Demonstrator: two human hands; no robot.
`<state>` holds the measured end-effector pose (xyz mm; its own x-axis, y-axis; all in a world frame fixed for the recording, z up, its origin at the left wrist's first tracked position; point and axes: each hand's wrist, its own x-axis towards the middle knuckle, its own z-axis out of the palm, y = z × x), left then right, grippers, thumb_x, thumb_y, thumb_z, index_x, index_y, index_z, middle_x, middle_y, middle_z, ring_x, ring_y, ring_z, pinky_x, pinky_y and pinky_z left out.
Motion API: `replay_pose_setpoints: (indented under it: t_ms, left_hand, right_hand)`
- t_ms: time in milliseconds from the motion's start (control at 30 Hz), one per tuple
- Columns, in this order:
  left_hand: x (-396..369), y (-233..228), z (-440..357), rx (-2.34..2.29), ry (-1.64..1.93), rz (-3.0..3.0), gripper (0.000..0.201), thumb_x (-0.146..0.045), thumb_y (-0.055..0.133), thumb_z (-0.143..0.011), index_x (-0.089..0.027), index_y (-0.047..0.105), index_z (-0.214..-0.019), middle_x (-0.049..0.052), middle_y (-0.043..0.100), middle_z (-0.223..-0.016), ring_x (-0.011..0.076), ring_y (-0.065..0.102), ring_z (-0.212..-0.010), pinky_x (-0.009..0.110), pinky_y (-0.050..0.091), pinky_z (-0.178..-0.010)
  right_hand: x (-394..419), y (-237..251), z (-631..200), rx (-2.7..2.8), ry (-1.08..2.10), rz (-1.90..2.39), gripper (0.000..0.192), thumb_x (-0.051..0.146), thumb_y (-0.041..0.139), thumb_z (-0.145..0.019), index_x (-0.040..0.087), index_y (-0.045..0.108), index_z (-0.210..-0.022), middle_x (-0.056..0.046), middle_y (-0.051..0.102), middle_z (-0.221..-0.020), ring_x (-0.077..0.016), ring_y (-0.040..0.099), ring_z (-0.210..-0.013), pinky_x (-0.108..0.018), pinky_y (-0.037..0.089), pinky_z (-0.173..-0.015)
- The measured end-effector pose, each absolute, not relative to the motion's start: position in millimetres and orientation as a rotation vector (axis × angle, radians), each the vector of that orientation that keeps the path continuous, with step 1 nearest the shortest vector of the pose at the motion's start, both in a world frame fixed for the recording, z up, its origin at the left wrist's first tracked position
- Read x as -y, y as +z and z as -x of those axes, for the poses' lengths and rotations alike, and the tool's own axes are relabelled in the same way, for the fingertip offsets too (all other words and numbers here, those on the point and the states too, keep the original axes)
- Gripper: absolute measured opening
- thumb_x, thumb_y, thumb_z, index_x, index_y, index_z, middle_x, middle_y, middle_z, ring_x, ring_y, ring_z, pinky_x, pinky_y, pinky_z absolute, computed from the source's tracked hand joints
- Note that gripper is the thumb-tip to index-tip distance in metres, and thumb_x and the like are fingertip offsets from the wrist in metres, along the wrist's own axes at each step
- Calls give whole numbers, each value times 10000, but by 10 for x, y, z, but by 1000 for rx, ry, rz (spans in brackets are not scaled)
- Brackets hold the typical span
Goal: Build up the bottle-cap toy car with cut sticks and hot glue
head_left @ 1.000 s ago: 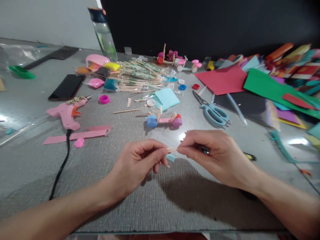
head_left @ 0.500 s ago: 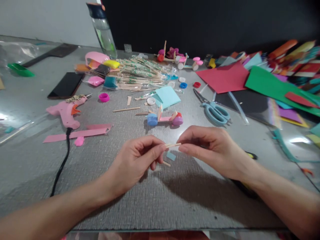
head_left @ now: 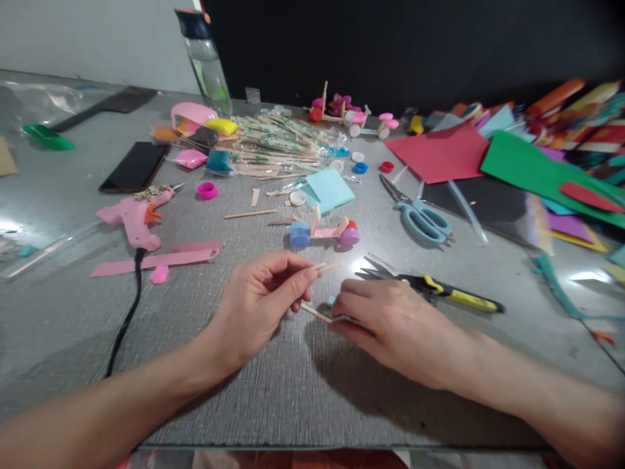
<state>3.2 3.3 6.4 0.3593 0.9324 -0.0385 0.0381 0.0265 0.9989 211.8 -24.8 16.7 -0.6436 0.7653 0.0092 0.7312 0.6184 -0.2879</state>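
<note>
L hand grip: thumb + index clamped on short wooden sticks, held above tabletop, ends pointing R. R hand palm-down, fingertips at R end of 2nd stick btwn hands; can't tell if pinched or just touched. Bottle-cap toy scooter stands just beyond hands. Yellow/blk snips lie right behind R hand, blue-handled scissors farther back. Pink glue gun w/ blk cord off to L.

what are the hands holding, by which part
Left hand: thin wooden pieces, pinched behind their protruding right ends. Right hand: at another stick, by its right end; grip unclear.
</note>
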Motion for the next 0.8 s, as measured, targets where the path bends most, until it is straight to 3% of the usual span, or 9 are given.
replay_pose_setpoints:
  t_ms: [267, 533, 800]
  left_hand:
    - [-11, 43, -27, -1004, 887, -1375, 111, -318, 698, -912, -227, 760, -906, -46, 603, -692, 67, 502, -619, 172, 397, -560]
    - [-10, 53, -49, -1058, 895, -1533, 118, -299, 699, -907, -221, 780, -872, -21, 642, -776, 92, 545, -725, 196, 435, -655]
    - [-6, 61, -97, -983, 737, -1200, 159, -307, 679, -906, -177, 733, -833, -36, 657, -683, 39, 473, -435, 141, 346, -351]
  right_hand:
    - [261, 161, -2148, 2721, 349, 1253, 83, 111, 611, -895, 167, 606, -834, -14, 616, -766, -159, 565, -639, -312, 355, -611]
    - [311, 396, -2317, 2488, 337, 1312, 110, 120, 553, -934, 184, 573, -847, 6, 586, -770, -117, 535, -611, -269, 386, -586]
    - [276, 412, -2288, 2166, 550, 1241, 112, 98, 600, -927, 185, 620, -860, 33, 635, -742, -79, 575, -629, -211, 447, -591]
